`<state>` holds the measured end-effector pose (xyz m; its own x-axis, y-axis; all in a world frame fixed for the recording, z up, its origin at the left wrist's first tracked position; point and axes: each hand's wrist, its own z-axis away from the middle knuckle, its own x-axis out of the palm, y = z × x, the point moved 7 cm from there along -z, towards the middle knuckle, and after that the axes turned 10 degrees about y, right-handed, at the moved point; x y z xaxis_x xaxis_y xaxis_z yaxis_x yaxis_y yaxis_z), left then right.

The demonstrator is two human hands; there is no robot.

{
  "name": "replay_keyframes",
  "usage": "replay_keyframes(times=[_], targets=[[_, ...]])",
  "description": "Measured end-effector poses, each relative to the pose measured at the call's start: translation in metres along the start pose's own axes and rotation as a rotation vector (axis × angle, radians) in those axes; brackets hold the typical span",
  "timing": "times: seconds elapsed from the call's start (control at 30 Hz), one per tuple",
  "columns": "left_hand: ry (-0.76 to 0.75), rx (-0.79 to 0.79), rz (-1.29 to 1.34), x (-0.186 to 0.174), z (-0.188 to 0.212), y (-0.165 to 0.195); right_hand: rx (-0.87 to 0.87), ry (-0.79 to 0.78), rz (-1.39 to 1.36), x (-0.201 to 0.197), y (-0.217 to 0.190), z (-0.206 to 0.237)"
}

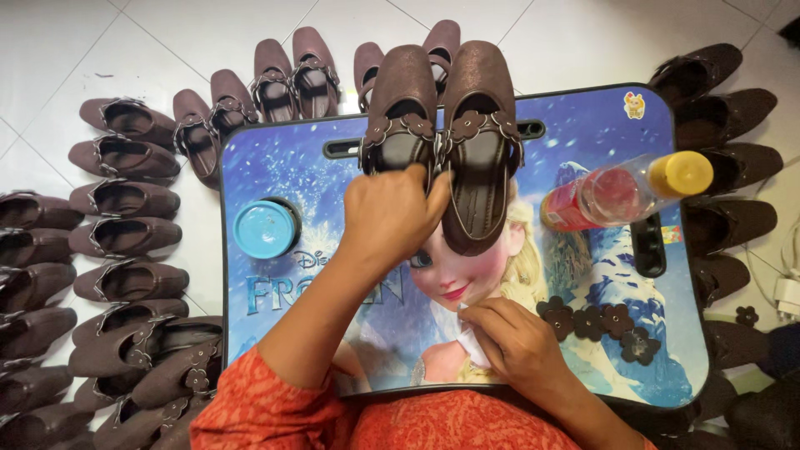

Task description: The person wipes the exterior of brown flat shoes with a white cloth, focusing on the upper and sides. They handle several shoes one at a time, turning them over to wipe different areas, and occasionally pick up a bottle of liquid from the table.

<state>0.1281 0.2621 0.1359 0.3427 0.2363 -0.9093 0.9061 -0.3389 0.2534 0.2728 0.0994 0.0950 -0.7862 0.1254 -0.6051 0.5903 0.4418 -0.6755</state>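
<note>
Left hand [392, 215] grips the heel of one dark brown flower-strap shoe [401, 108] at top centre of the blue picture-printed lap desk [275, 350]; right hand [521, 346] pinches a small white cloth scrap [468, 337].

Its matching brown shoe [479, 142] lies touching it on the right, so a firm heel grip and a small, controlled cloth move look wise. Round blue lid [265, 228] sits left, tipped clear bottle with yellow cap [629, 190] right, loose brown flower trims [596, 321] lower right near the desk edge. Open room is mid-desk only; rows of brown shoes [125, 217] crowd the floor around.
</note>
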Motion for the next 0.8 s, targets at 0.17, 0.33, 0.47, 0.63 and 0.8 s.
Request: replay_keyframes(times=[0.17,0.33,0.47,0.63,0.8], targets=[[-0.109,-0.135,-0.007,0.019,-0.033,-0.004,0.021,-0.008,0.001,0.003,0.002,0.002],[-0.195,-0.135,-0.03,0.03,-0.039,-0.009,0.019,-0.011,0.008,0.004,0.001,0.002],[-0.283,-0.178,0.019,0.042,-0.031,-0.019,0.004,-0.012,0.029,0.006,0.0,0.001],[-0.164,-0.216,0.076,0.058,-0.037,-0.023,0.003,-0.028,0.032,0.011,0.0,0.003],[0.008,-0.208,0.215,0.041,-0.035,-0.031,0.035,0.001,0.018,0.014,-0.001,0.005]])
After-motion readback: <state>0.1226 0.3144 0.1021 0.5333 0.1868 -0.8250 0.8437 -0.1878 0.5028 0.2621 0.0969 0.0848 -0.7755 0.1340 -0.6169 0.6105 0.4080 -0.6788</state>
